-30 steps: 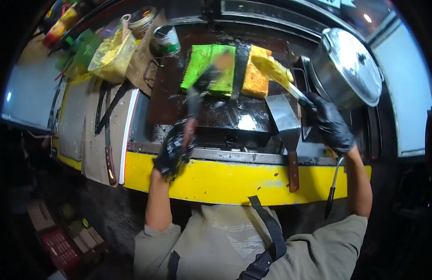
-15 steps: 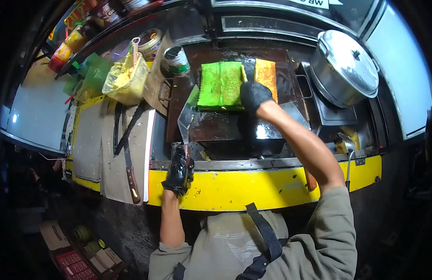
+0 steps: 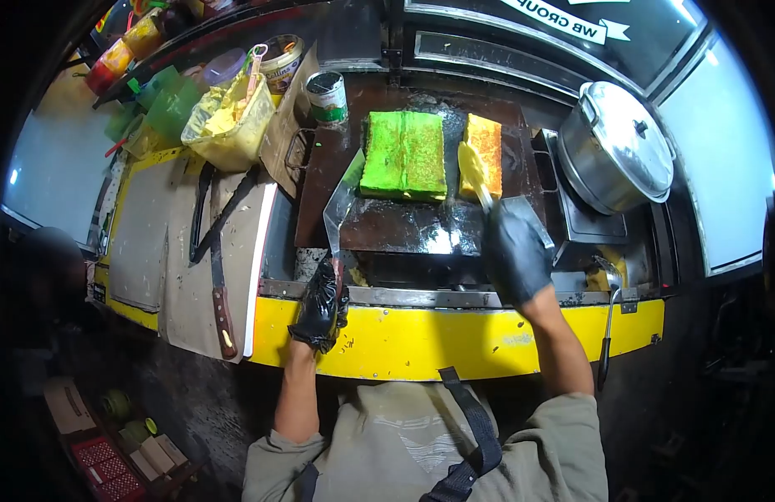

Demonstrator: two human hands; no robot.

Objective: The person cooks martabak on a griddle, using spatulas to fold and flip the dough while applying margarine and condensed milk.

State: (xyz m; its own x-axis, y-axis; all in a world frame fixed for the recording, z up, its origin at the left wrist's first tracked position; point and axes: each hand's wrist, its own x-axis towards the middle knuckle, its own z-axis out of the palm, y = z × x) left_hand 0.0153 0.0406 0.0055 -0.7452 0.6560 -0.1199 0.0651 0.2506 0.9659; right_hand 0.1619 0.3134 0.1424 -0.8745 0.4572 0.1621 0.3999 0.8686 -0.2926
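On the dark griddle (image 3: 387, 230) lies a green slab of bread (image 3: 402, 155), with a seam down its middle. Right of it is a narrower orange-browned piece of bread (image 3: 485, 138). My left hand (image 3: 319, 309), in a black glove, is closed round the handle of a metal scraper (image 3: 344, 201), its blade angled up beside the green bread. My right hand (image 3: 519, 251), also black-gloved and slightly blurred, grips a spreader (image 3: 471, 170) coated in yellow; its tip touches or overlaps the orange bread's left edge. Beside that hand rests another metal scraper (image 3: 526, 216), its handle hidden.
A tub of yellow spread (image 3: 228, 125) and a can (image 3: 327, 98) stand at the back left. A knife (image 3: 223, 309) and black tongs (image 3: 205, 217) lie on the board (image 3: 182, 276). A lidded pot (image 3: 613, 151) stands right; a ladle (image 3: 609, 318) hangs near it.
My right hand has drawn back and right from the green bread's edge, bringing the spreader to the orange bread. My left hand stays on its scraper. The camera view has shifted slightly.
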